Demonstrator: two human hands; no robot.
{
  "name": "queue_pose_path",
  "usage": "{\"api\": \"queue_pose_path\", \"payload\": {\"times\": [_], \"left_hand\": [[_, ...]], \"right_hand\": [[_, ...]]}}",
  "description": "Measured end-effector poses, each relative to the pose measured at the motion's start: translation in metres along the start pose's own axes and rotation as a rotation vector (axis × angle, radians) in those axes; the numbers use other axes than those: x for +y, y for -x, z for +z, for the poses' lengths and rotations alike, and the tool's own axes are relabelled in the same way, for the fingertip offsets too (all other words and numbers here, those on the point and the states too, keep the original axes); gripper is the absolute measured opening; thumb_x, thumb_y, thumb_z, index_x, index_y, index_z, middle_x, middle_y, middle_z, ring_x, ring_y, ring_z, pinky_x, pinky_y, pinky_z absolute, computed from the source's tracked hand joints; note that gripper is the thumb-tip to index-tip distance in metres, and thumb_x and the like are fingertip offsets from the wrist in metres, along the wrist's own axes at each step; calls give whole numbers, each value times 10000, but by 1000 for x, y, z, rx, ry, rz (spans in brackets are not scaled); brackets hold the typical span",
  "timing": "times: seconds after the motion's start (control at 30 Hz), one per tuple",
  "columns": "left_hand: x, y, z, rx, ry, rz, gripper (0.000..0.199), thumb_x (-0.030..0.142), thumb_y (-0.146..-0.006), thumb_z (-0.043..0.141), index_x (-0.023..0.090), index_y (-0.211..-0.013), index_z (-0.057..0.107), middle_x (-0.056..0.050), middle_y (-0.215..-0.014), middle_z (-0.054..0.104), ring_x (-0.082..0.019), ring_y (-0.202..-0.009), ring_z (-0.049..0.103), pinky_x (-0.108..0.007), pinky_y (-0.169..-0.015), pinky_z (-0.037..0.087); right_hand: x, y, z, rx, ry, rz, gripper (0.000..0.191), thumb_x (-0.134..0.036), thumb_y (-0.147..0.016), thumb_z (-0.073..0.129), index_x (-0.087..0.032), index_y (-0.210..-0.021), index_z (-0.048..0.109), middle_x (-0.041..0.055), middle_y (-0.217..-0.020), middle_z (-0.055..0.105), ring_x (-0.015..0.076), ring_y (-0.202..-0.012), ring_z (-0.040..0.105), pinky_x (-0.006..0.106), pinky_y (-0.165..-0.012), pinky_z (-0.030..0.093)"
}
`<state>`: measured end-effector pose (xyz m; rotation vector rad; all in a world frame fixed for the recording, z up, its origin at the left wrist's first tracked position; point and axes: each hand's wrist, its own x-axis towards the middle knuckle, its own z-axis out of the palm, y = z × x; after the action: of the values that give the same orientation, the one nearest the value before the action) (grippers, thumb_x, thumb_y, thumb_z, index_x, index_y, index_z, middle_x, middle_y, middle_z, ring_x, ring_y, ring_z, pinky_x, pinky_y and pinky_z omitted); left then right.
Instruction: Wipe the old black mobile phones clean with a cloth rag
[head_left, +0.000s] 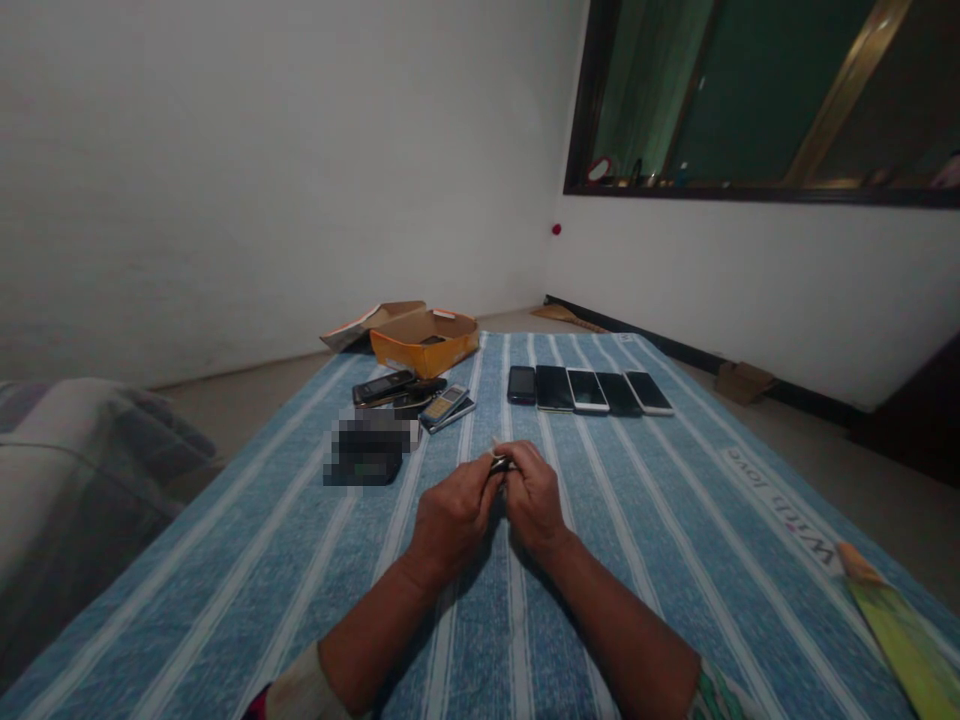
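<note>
My left hand (453,515) and my right hand (534,500) meet over the middle of the blue striped cloth (315,600). Both have their fingers closed on a small dark object (501,465), mostly hidden by the fingers. Beyond my right hand lies a row of several phones (588,390), side by side with their screens up. A loose pile of older phones (445,404) is ahead of my left hand, with a blurred-out dark item (364,455) nearer to me.
An open orange box (427,345) stands at the far left of the cloth, its lid flap leaning outward. A yellow-green item (900,630) lies at the right edge. Fabric (82,480) covers something at the left. Walls rise behind.
</note>
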<state>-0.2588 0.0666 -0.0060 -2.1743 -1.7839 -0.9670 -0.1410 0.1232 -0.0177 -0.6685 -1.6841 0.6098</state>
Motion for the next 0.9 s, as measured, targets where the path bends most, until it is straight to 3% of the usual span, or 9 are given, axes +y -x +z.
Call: {"api": "queue_pose_path", "payload": {"times": [0.23,0.33,0.47,0.63,0.7,0.77,0.9], "left_hand": [[12,-9,-15,-37,-183,-12,361,331,-1017,331,153,-1130,625,-81,-865,726,-200,-781,687,-274,-680,496],[16,-14,-18,-91,-201,-43,348,328,-1008,355,166,-1189,604,-82,-902,730,-205,-803,683,-278,-685,485],[19,-20,-18,-141,-181,-104,310,311,-994,383,196,-1177,606,-70,-890,718,-194,-814,662,-265,-697,470],[17,-18,-14,-95,-145,-105,267,256,-973,381,186,-1095,608,-69,-856,692,-195,-815,648,-267,-716,477],[15,-17,-13,-70,-143,-86,267,244,-972,360,178,-1001,617,-73,-830,686,-199,-804,652,-275,-722,485],[14,-16,-12,-52,-135,-68,283,251,-979,340,174,-989,612,-80,-840,691,-205,-803,659,-283,-725,492],[13,-16,-10,-37,-120,-56,313,278,-996,330,157,-1145,578,-93,-911,714,-220,-844,672,-299,-737,502]], "right_hand": [[-2,4,8,64,-213,275,344,-134,-751,396,-187,-954,669,38,-911,684,179,-840,646,281,-747,536],[1,3,8,79,-220,309,366,-131,-761,405,-173,-993,685,57,-979,703,188,-897,661,297,-794,549],[1,-1,3,100,-134,172,435,-81,-772,386,-176,-1070,689,77,-1051,699,195,-1006,650,346,-915,529],[-4,-1,0,7,146,-249,466,-80,-874,379,-176,-1283,580,139,-1221,632,244,-1188,562,485,-1024,473],[-3,0,1,-25,254,-352,436,-121,-917,397,-169,-1328,536,160,-1264,606,273,-1248,518,532,-1045,448],[-1,0,2,-39,308,-373,425,-142,-933,402,-162,-1341,520,169,-1267,601,279,-1258,508,529,-1045,450],[2,-3,2,5,248,-288,417,-127,-921,371,-137,-1290,567,168,-1175,634,244,-1152,574,434,-980,510]]}}
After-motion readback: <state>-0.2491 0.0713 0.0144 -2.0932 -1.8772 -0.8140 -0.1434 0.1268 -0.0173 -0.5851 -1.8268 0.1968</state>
